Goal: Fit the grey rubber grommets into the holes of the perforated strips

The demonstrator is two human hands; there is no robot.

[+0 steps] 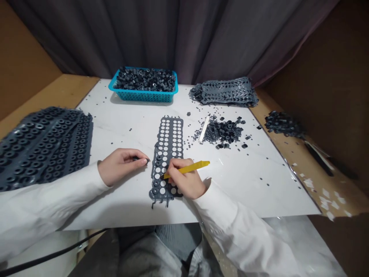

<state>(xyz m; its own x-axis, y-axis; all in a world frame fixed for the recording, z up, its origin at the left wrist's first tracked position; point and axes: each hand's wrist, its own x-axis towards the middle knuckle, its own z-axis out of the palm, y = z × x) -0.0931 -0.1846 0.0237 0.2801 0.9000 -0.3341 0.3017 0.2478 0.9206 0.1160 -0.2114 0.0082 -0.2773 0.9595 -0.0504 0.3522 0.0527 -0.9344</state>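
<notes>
Right hand point(188, 179): fingers closed round a yellow tool point(193, 167), held like a pen. Its back end points off to my right. Its tip is down among the left-hand columns of the dark strip point(171, 140); cannot tell whether it touches rubber or sits just above.

Left hand point(123, 166): thumb and forefinger together on a small dark piece point(148, 161), mostly hidden by the fingers. Hand is just left of the strip, apart from its edge.

Strip position: flat on the white tabletop point(239, 184), in front of me, between my two hands. Long axis runs away from me, near end toward my lap, far end toward the blue basket point(144, 96). The right hand is the nearer: it lies over the lower right part of the strip and covers some of the circles there. The tool crosses the long axis, tip toward the left. Most circles on the strip show white; a few along the near left edge carry dark rings.

Surroundings: basket filled with dark bits; ringed sheets point(57, 144) to my left, partly behind my sleeve; a bundle of holed strips point(226, 92) at far right; a white stick point(204, 129) beside a loose heap of pieces point(227, 131).

Markings: no brand, label or writing legible on tool, basket or strip.
</notes>
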